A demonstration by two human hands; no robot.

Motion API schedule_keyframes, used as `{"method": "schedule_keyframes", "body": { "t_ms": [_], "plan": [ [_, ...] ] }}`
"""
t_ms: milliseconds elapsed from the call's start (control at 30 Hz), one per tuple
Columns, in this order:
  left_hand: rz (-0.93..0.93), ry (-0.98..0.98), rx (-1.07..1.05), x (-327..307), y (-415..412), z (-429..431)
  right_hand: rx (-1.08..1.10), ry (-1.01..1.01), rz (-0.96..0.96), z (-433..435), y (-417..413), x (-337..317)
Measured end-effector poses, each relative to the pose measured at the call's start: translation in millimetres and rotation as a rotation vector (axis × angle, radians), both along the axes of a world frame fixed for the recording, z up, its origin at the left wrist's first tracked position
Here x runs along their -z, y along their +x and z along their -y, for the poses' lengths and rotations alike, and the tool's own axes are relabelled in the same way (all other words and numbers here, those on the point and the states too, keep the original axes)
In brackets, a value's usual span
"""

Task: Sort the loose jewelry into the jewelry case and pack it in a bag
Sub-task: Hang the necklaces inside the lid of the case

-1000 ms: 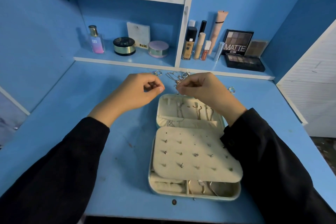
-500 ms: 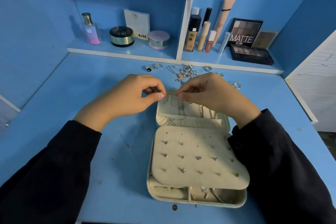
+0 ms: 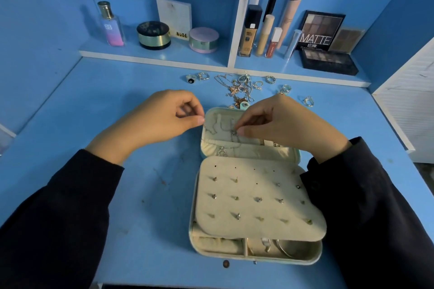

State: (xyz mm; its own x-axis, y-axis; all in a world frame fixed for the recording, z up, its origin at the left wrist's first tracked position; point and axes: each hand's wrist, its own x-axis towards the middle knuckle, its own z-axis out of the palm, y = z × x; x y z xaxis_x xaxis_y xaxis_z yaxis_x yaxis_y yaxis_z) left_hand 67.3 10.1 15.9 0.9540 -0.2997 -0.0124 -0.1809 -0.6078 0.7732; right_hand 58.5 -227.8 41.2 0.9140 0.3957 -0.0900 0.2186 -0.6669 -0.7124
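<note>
Midway through sorting: pinching a thin chain [image 3: 212,129] between thumb and fingertips of left hand [image 3: 164,119] and right hand [image 3: 278,124] over the far lid half of the open jewelry case [image 3: 193,237], leaving tangled necklaces [image 3: 237,90] and rings [image 3: 190,79] loose on the desk [image 3: 141,195] beyond, seeing no bag.

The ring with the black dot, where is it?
The ring with the black dot lies on the blue table in the head view, at the left end of the loose jewelry, beside a silver ring, beyond the left hand.
</note>
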Motion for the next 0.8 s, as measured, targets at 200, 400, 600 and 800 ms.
{"method": "schedule_keyframes", "body": {
  "t_ms": [200, 400, 600, 800],
  "plan": [
    [-0.243, -0.055, -0.042, -0.2, -1.3, -1.1, -0.076, -0.124, -0.019, -8.2, -5.2, 2.7],
    [-0.368, -0.089, -0.048, -1.6, -4.2, -2.0, -0.078, -0.164, -0.03, -6.0, -4.4, 2.3],
    [-0.388, -0.076, -0.02, -1.0, -3.4, -1.4, -0.075, -0.22, -0.002, -6.3, -1.6, 7.0],
    [-0.344, -0.04, 0.008, -3.7, -5.4, -1.1, -0.052, -0.234, 0.022, -5.4, 1.6, 9.1]
  ]
}}
